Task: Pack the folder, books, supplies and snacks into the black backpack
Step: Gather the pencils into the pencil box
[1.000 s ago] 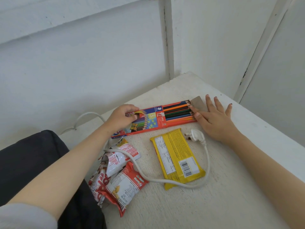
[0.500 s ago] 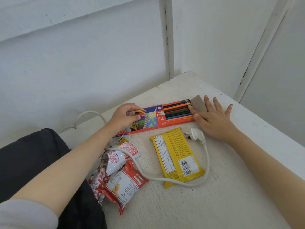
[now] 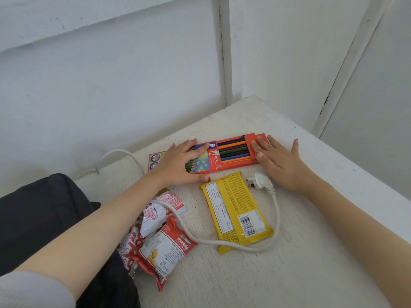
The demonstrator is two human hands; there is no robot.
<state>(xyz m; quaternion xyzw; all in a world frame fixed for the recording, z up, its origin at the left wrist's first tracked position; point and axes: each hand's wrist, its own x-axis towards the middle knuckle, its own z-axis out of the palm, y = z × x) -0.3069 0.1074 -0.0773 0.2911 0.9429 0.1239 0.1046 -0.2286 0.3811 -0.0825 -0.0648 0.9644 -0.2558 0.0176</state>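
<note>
Edges: The white, rough-textured counter (image 3: 311,263) ends in a corner just beyond both hands, against the white wall. Its side edge runs past the outer side of the right hand (image 3: 280,161).
Open room: Bare counter stretches beneath and to the outside of the right forearm.
Clutter: A white plug (image 3: 260,182) lies just inside the right wrist. Its white cable (image 3: 275,218) loops round a yellow foil snack packet (image 3: 235,212) between the two forearms, then runs back under the left wrist.
Snacks: Red-and-white snack packets (image 3: 164,247) are heaped against the left forearm.
Changed: A second ago the flap of the red cardboard box of coloured pencils (image 3: 214,162) lay open on the counter, brown side up. It is now folded over the pencil ends, red side up. The left hand (image 3: 178,165), curled on the box before, has flattened.
Left hand: Spread flat on the box's printed half, fingers straight, thumb on the counter beside the yellow packet.
Right hand: Open wide, fingertips pressing the closed flap, thumb splayed outward over the counter.
Pencil box: It lies flat on the counter, spanning from one hand to the other.
Backpack: The black fabric backpack (image 3: 44,218) sits under the left forearm, nearer the person than the left hand. Whether it is open cannot be told.
</note>
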